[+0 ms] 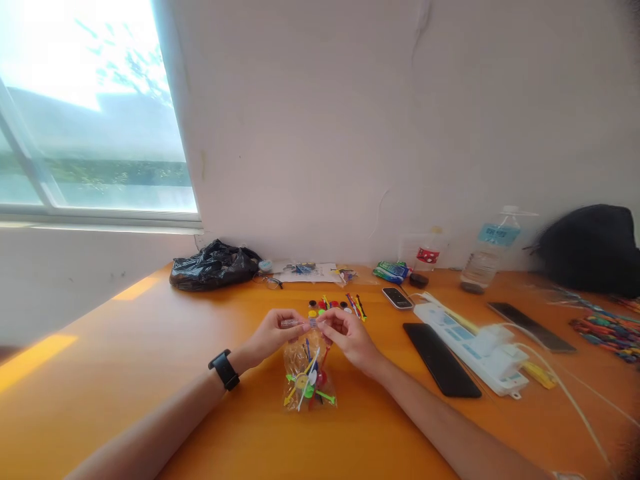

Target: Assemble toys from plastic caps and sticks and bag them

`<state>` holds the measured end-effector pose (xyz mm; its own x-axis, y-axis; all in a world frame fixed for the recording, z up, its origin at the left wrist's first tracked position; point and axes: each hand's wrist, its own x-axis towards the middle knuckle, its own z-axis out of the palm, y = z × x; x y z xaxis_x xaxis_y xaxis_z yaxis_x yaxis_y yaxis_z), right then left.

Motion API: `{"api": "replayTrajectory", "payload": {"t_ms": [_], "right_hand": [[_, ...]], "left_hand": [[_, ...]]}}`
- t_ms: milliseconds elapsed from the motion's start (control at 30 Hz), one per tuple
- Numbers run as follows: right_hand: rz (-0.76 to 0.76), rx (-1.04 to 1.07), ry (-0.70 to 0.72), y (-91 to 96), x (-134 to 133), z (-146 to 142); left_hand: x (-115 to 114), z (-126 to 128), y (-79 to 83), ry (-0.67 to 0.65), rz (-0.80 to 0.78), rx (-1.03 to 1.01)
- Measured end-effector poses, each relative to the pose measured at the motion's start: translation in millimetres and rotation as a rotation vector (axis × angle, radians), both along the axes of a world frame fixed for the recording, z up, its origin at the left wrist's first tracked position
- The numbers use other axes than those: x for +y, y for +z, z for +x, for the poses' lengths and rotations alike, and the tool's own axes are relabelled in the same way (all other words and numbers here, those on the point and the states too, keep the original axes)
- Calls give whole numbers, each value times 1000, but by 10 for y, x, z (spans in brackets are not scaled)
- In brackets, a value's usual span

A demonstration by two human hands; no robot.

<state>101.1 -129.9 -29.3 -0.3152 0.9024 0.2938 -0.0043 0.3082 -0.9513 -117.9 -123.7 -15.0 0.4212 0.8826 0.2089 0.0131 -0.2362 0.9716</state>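
Observation:
A small clear plastic bag full of coloured sticks and round pieces hangs over the orange table. My left hand, with a black watch on its wrist, pinches the bag's top edge from the left. My right hand pinches the same top edge from the right. Just beyond my hands, loose coloured discs and sticks lie on the table.
A black plastic bag lies at the back left by the wall. To the right are a phone, a black phone, a white power strip with cables, two water bottles, a black bag and coloured pieces.

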Motion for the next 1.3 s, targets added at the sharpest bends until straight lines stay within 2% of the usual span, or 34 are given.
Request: {"api": "replayTrajectory", "payload": {"t_ms": [133, 400, 700, 900, 1100, 1233, 1300], "right_hand": [[9, -16, -44, 33, -16, -2], [33, 61, -67, -21, 28, 47], [60, 72, -119, 26, 19, 57], [111, 33, -117, 35, 19, 97], [128, 22, -98, 16, 14, 76], [91, 31, -123, -64, 52, 62], [90, -3, -129, -100, 81, 69]], "left_hand": [[6, -10, -1, 18, 10, 3], [144, -83, -115, 37, 68, -114], [96, -132, -1, 38, 120, -82], [87, -145, -4, 57, 90, -82], [95, -88, -78, 102, 70, -79], [136, -38, -158, 83, 48, -138], [149, -35, -174, 60, 51, -103]]}}
